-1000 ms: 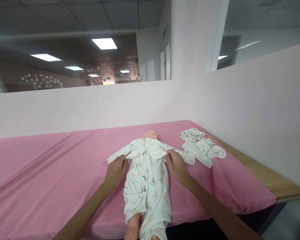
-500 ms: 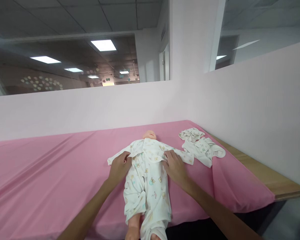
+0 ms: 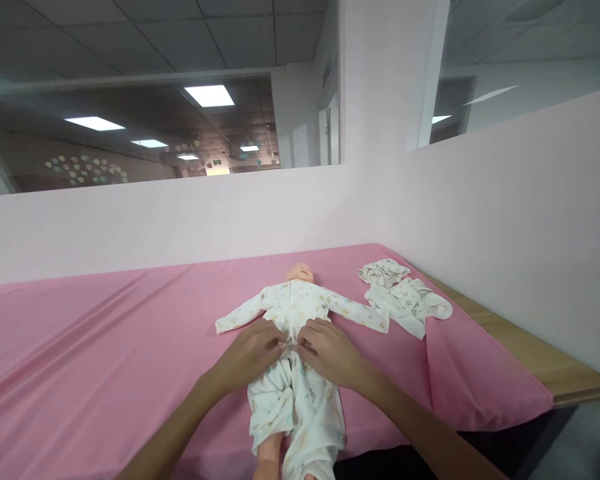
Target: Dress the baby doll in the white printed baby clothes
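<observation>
A baby doll (image 3: pixel 300 273) lies on its back, head away from me. It wears a white patterned long-sleeved top (image 3: pixel 300 299), sleeves spread to both sides, and matching trousers (image 3: pixel 310 393). One trouser leg is bunched up, baring the foot on the left. My left hand (image 3: pixel 257 345) and my right hand (image 3: pixel 324 347) meet over the doll's waist, fingers curled and pinching the top's lower front edges close together. The fingers partly hide the cloth between them.
A pink sheet (image 3: pixel 130 347) covers the table. Crumpled white patterned baby clothes (image 3: pixel 405 297) lie to the right of the doll. Bare wooden board (image 3: pixel 510 340) shows along the right edge. White walls (image 3: pixel 180 227) with windows stand behind and to the right.
Both hands have moved inward from the sides of the top to its middle, bringing its lower front edges together over the waist. The doll and the loose clothes stay in place.
</observation>
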A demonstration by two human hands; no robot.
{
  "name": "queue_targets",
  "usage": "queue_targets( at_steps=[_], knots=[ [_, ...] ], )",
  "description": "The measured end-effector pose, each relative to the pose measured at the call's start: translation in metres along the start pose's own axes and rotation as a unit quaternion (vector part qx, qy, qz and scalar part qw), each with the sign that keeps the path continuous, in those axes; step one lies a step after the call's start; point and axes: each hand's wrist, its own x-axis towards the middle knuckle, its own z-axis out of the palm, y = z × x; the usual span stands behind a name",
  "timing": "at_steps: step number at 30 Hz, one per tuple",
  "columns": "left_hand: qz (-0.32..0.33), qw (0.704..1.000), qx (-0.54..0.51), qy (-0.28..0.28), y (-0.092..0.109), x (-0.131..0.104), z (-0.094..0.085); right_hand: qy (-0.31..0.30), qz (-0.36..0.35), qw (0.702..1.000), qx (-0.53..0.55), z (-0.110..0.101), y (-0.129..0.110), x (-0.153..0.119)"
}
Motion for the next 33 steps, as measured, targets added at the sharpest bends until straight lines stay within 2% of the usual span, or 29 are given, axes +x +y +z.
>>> queue_targets(
  at_steps=[3,5,7,10,14,19,27,33],
  knots=[
    [-0.055,0.995,-0.084,0.005,-0.005,0.016,-0.01,0.031,0.049,0.997,0.049,-0.006,0.004,0.021],
    [-0.079,0.987,-0.129,0.047,-0.017,0.036,-0.01,0.073,0.105,0.991,0.05,-0.006,0.011,0.047],
    [-0.101,0.977,-0.155,0.106,-0.032,0.062,-0.003,0.09,0.179,0.979,0.02,-0.002,0.02,0.079],
    [-0.138,0.969,-0.118,0.167,-0.054,0.1,0.015,0.082,0.263,0.961,-0.036,0.01,0.034,0.124],
    [-0.152,0.969,-0.081,0.175,-0.07,0.127,0.035,0.066,0.309,0.946,-0.077,0.023,0.049,0.155],
    [-0.168,0.975,-0.063,0.13,-0.081,0.131,0.043,0.066,0.311,0.941,-0.112,0.028,0.067,0.155],
    [-0.2,0.965,-0.074,0.152,-0.072,0.128,0.052,0.077,0.288,0.943,-0.144,0.037,0.085,0.135],
    [-0.214,0.962,-0.066,0.154,-0.068,0.129,0.054,0.093,0.271,0.947,-0.149,0.051,0.098,0.133]
  ],
)
